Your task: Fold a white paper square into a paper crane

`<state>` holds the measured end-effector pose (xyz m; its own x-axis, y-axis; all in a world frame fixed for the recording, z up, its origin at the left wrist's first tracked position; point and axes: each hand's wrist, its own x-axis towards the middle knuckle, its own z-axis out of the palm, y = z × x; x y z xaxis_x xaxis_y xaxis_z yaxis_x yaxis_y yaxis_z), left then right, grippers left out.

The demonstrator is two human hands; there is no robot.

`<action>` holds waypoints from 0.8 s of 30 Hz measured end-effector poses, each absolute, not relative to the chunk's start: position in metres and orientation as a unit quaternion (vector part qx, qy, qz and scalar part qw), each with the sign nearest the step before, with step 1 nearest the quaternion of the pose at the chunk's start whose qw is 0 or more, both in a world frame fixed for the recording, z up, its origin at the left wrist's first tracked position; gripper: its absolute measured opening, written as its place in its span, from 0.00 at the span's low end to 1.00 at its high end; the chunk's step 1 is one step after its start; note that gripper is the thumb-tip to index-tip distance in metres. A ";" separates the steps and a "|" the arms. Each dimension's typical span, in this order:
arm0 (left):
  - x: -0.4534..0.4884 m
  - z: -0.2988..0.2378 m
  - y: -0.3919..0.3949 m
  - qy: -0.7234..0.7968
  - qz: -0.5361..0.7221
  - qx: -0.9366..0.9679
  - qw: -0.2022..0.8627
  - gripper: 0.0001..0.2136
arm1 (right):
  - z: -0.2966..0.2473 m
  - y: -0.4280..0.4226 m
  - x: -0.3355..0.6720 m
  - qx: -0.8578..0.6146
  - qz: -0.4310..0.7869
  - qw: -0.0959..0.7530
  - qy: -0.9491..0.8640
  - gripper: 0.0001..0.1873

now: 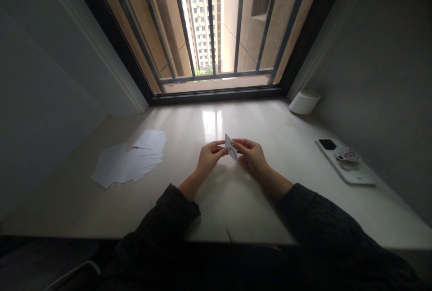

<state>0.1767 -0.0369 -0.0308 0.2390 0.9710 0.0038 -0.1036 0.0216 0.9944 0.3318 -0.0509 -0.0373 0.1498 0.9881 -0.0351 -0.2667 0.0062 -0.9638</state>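
A small folded piece of white paper (231, 146) is held up just above the pale tabletop (236, 196), pinched between both hands. My left hand (209, 156) grips its left side with thumb and fingertips closed. On the right side, the fingers of my right hand (250, 152) pinch the paper too. Both wrists come out of dark sleeves at the near edge of the table.
A loose spread of white paper sheets (130, 161) lies at the left. A white phone (346, 163) with a round sticker grip lies at the right, near the wall. A white cylindrical object (304, 101) sits at the back right corner below the barred window (216, 34).
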 end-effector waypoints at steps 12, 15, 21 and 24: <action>0.177 -0.032 -0.038 0.446 0.456 0.494 0.590 0.17 | -0.037 -0.052 0.331 -0.470 0.489 0.595 -0.430 0.19; 0.176 -0.033 -0.037 0.443 0.450 0.495 0.596 0.17 | -0.035 -0.053 0.331 -0.467 0.489 0.592 -0.438 0.17; 0.176 -0.029 -0.038 0.458 0.435 0.497 0.595 0.17 | -0.042 -0.052 0.330 -0.463 0.475 0.582 -0.470 0.16; 0.175 -0.028 -0.038 0.471 0.448 0.490 0.580 0.17 | -0.045 -0.052 0.329 -0.459 0.450 0.560 -0.523 0.17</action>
